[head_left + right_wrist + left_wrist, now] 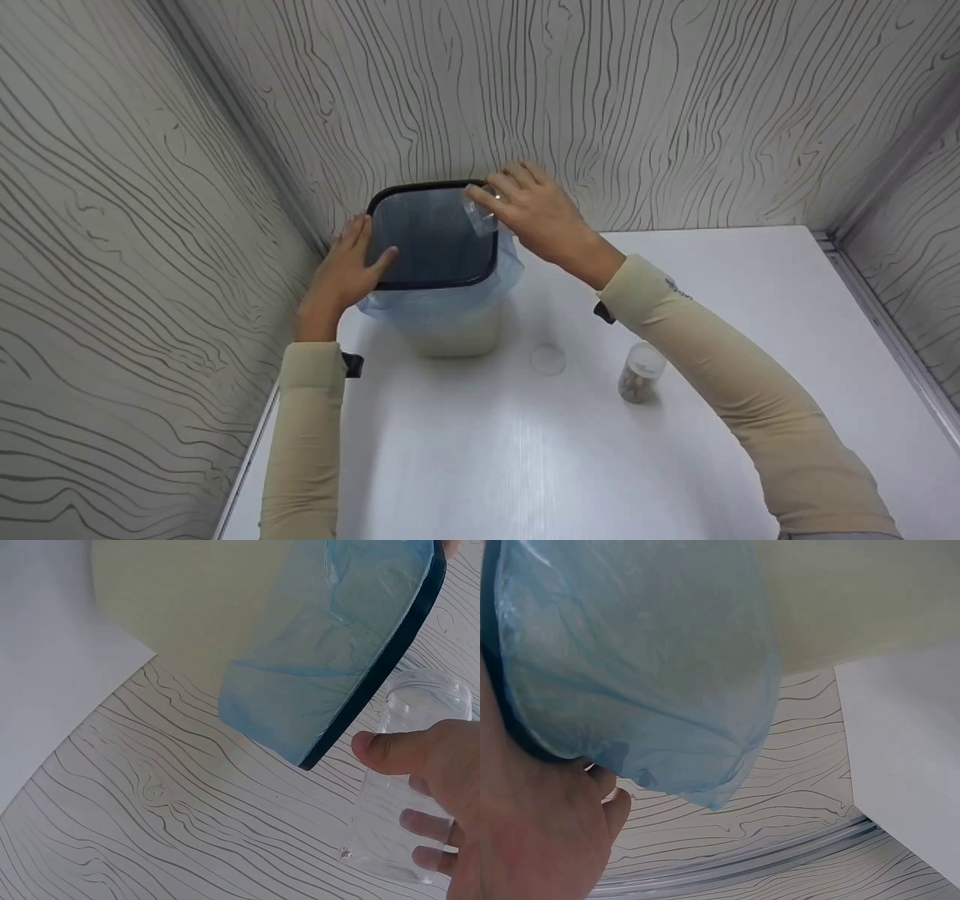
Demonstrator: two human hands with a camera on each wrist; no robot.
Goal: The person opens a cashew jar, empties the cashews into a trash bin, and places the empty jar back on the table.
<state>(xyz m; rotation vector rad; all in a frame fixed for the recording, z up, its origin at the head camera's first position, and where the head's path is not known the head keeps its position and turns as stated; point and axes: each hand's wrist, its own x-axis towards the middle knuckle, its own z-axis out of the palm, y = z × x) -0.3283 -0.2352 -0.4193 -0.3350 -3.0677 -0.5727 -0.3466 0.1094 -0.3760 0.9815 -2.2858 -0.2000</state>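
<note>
A cream trash bin point(456, 337) with a black rim point(442, 286) and a blue liner bag point(433, 301) folded over its edge stands at the back left of the table. My left hand point(346, 264) holds the bin's left rim, its thumb over the opening and fingers along the outside. In the left wrist view, fingertips show beside the hanging liner point(641, 682). My right hand point(536, 214) grips a clear plastic jar point(480, 212), tilted over the bin's right rim. The right wrist view shows the jar point(390, 817) see-through, thumb and fingers around it, with a tiny speck near its end.
A clear jar point(641, 373) with a white lid and brownish contents stands on the white table point(480, 450), beside the right forearm. A thin clear disc point(547, 360) lies in front of the bin. Wood-grain patterned walls point(480, 90) rise close behind and left of the bin.
</note>
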